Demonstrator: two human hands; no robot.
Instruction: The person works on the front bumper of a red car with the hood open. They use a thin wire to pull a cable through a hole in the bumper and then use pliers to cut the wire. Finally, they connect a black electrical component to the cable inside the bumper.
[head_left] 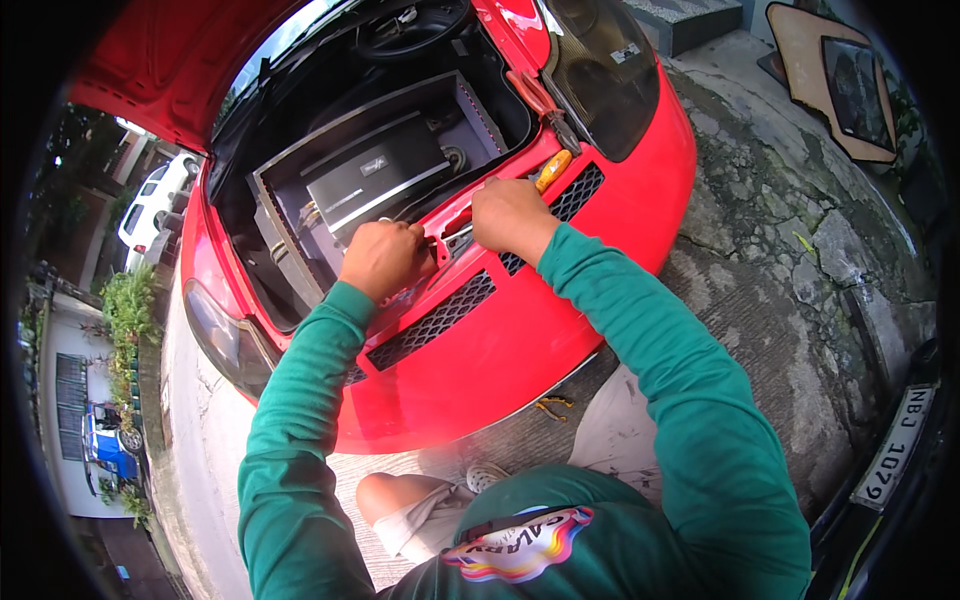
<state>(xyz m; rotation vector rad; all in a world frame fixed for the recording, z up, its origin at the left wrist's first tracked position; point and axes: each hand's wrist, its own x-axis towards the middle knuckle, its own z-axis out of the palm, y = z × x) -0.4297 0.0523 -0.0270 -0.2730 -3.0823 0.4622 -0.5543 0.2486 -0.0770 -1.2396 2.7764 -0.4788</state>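
Both my hands are at the front lip of a red car's open compartment. My left hand has its fingers curled at the metal latch area in the lip's middle. Across from it, my right hand is closed with its fingers bent down over the same spot. What either hand grips is hidden beneath the fingers. A yellow-handled tool, likely a screwdriver, lies just beyond my right hand. Farther along the lip rest pliers with red handles.
Inside the compartment, a grey box frame surrounds a black amplifier. The raised red hood stands at upper left. Mesh grilles and the bumper lie below my hands. A beige panel leans at upper right; another vehicle's edge is at lower right.
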